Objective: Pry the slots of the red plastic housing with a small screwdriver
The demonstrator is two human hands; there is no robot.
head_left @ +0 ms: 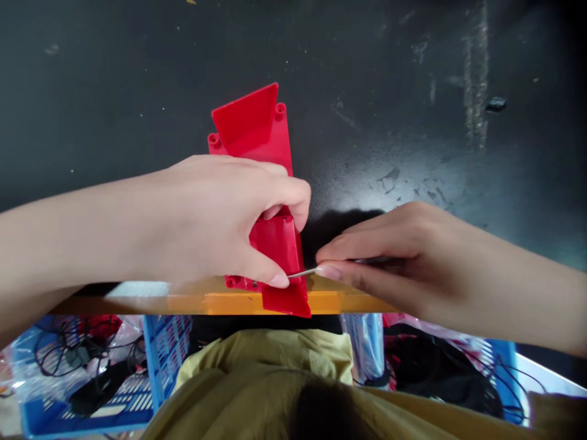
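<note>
A red plastic housing (250, 125) with slanted flaps at both ends and small screw bosses at its corners lies at the table's front edge. Across its middle, my left hand (238, 214) is closed, fingers curled over the right side and the thumb pressing near the lower end. My right hand (380, 256) pinches a thin metal rod (302, 273) between thumb and index finger. The rod's visible end meets the left thumb tip over the red housing. Whatever the rod's tip touches is hidden by that thumb, and the rest of it by the right fingers.
The black tabletop (114, 79) has scuffs and a yellow front edge (192, 300). A small dark piece (496, 104) lies at the right. Below the edge, blue crates (167, 354) hold cables, plastic bags and dark items on both sides of my lap.
</note>
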